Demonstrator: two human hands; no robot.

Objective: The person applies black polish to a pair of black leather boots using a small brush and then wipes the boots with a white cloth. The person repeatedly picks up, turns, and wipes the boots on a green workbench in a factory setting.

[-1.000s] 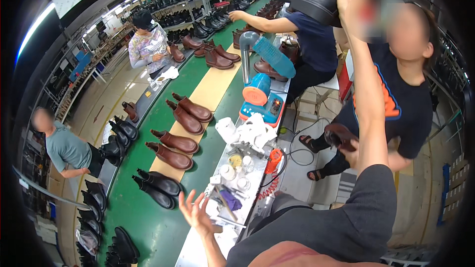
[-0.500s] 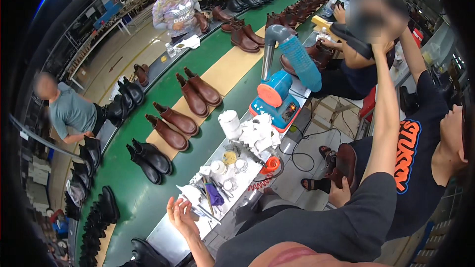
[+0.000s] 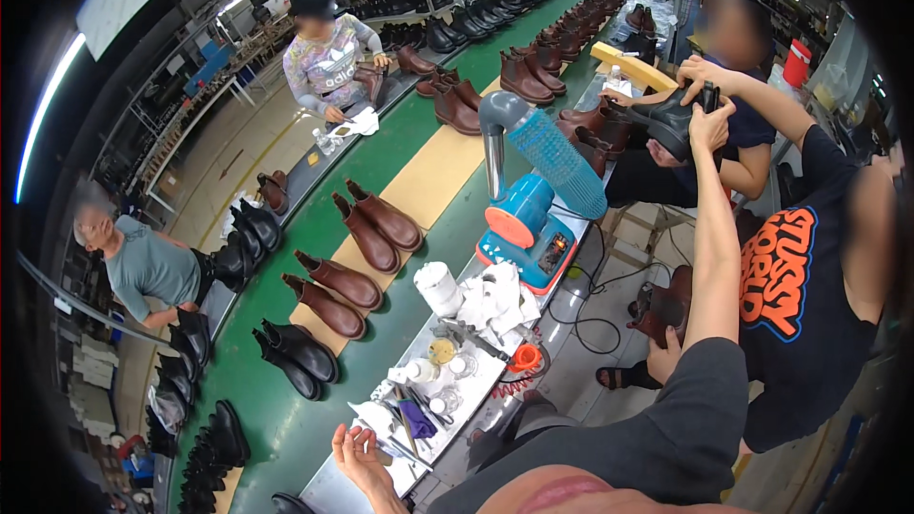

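The fingers of the right hand close around the heel of a black boot, held high, perhaps to inspect it. The left hand hovers released, palm up, above the near edge of the steel worktable.

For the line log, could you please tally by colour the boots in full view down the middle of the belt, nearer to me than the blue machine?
Brown boots: 4
Black boots: 2
Total: 6
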